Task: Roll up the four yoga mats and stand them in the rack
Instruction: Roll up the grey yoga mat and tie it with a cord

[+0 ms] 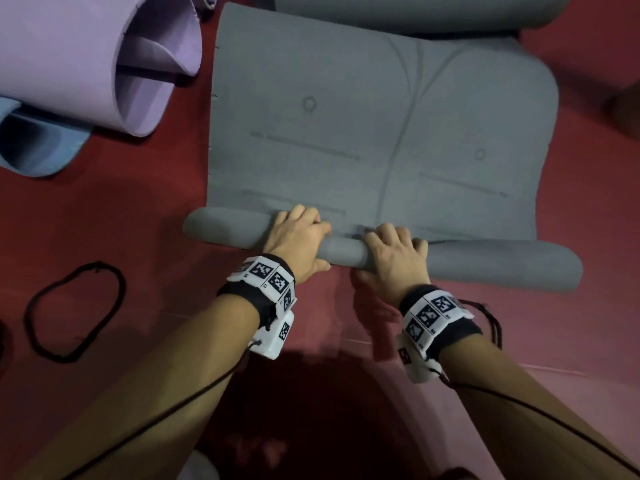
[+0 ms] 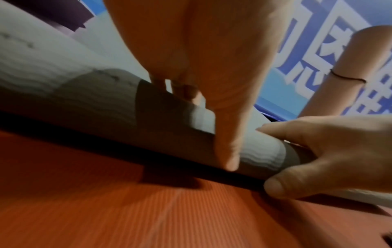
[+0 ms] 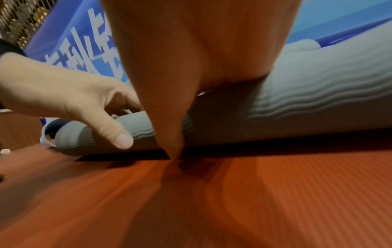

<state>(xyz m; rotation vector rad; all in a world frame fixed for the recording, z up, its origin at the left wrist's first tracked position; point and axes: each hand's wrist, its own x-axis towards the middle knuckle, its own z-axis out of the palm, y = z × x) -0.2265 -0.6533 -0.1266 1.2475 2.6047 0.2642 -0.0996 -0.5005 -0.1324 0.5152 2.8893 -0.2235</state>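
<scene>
Hands [image 1: 301, 237] [image 1: 394, 252] around soft grey mat [image 1: 374, 133], ridged tubular roll [image 1: 502, 268]

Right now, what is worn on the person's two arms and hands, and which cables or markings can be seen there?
Both forearms are bare, with no sleeves. The left hand and right hand wear no gloves. Each wrist carries a black band: the left wrist band and the right wrist band. Both bands hold white square tiles printed with black-and-white code patterns, with a small white box below. A thin black cable runs back along each forearm.
</scene>
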